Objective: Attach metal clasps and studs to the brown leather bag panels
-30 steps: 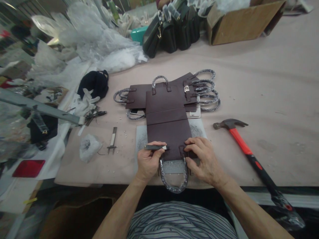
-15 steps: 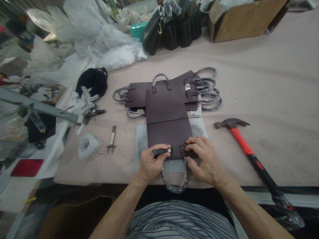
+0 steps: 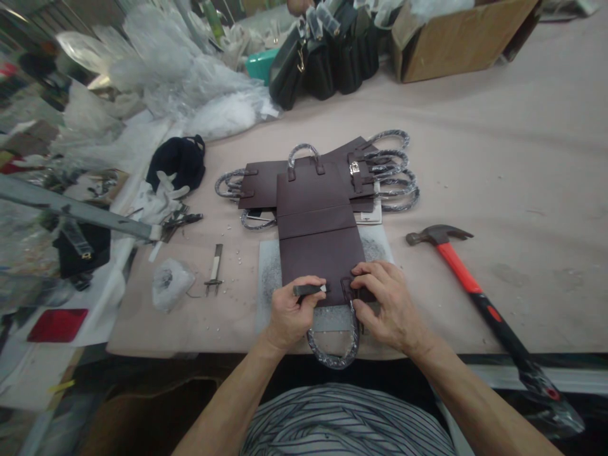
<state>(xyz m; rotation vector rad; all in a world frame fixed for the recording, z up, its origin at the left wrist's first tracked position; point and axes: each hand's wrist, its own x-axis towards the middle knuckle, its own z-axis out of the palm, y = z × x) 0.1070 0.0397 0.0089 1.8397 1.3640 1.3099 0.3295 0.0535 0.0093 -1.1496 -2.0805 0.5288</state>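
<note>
Where leather panel [image 3: 318,253] lies, pink table [image 3: 498,145], plastic heaps [image 3: 190,76], cardboard box [image 3: 456,44]

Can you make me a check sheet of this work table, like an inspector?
Surface: pink table, white pad under the work.
Work things: brown panel lies flat on the pad; its wrapped handle reaches the near edge.
Clutter: hammer right; snips left; stack of panels behind.
Hands: left hand pinches a small dark tool; right hand rests at the handle's tab, grip unclear.
Cables: nothing seen.
Surroundings: black bags, cardboard box, plastic wrap at the back.
</note>
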